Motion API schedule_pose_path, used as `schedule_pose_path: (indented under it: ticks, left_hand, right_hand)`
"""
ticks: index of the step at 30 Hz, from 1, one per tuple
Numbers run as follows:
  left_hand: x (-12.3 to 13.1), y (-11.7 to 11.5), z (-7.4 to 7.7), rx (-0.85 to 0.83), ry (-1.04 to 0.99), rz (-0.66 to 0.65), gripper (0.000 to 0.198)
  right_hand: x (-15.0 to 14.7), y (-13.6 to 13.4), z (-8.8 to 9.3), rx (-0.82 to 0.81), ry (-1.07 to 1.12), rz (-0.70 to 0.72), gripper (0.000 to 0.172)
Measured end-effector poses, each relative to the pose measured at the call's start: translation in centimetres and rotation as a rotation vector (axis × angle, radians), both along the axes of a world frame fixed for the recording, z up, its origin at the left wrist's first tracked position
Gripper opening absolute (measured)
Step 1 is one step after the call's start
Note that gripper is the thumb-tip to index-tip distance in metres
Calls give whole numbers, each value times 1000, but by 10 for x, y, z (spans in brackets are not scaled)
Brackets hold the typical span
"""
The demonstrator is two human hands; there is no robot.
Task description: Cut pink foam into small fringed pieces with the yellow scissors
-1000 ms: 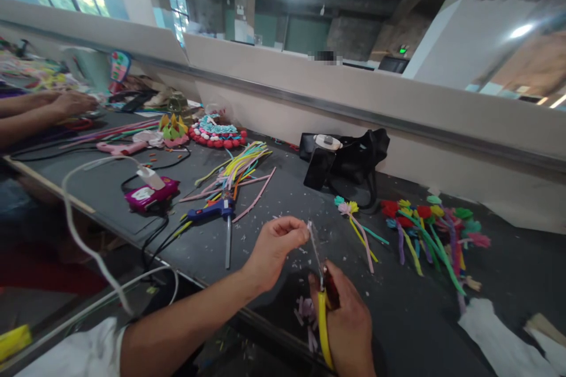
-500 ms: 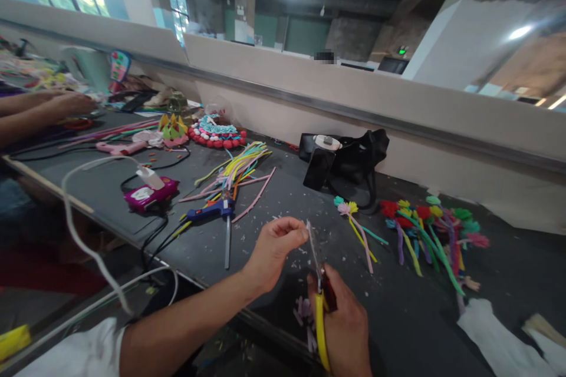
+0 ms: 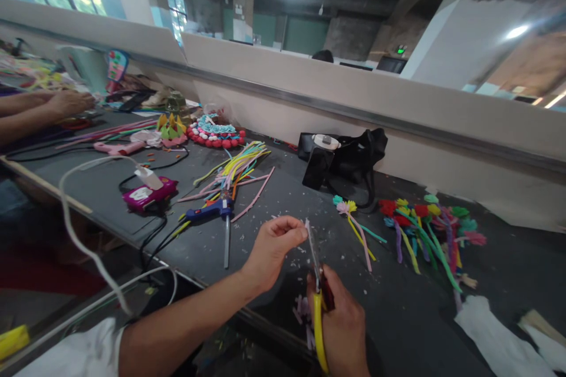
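Note:
My left hand (image 3: 273,252) pinches a small pale lilac piece, like a bit of pipe cleaner (image 3: 307,224), between thumb and fingertips. Most of that piece is hidden by the fingers. In my right hand (image 3: 345,321) is a pair of scissors (image 3: 318,318) with a yellow handle, its blades pointing up and away from me. The blade tips lie right at the lilac piece, beside the left fingertips. Several short lilac pieces (image 3: 303,309) lie on the dark table near the edge, left of the scissors. Pale scraps are scattered around the hands.
A blue glue gun (image 3: 212,210) and a bundle of pipe cleaners (image 3: 241,165) lie to the left, near a purple power strip (image 3: 150,193). Pipe-cleaner flowers (image 3: 424,218) and a black bag (image 3: 354,159) are on the right. A co-worker's hands (image 3: 71,103) work at far left.
The view has shifted very slightly. Both hands keep their hold, and the scissor blades stay by the lilac piece.

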State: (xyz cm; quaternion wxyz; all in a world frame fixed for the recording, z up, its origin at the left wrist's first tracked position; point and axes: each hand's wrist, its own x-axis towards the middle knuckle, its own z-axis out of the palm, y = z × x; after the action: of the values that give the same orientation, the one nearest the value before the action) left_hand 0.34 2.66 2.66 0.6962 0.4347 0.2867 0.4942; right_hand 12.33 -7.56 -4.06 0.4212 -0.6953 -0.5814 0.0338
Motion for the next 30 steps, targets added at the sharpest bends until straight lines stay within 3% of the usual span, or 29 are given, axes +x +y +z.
schedule_pose_path:
  ticks: [10,17,20,23,26,30]
  left_hand:
    - [0,1,0,-16,16,-77,7]
    - [4,-2,-11,-11,284,-340,7]
    - [5,-4,-18,156,490,-417,6]
    - [5,-5,-21,382,657,-400,8]
    - [5,-7,-21,611,767,-332,7]
    - [7,-13,-20,1084,966,-138,5]
  right_hand:
    - [0,2,13,-25,110,-9,29]
    - [16,8,27,24,300,-86,41]
    - [19,8,29,28,308,-97,44]
    - [21,7,27,15,290,-52,40]
    - [21,7,24,2,281,-49,35]
    - [23,9,22,-14,283,-165,39]
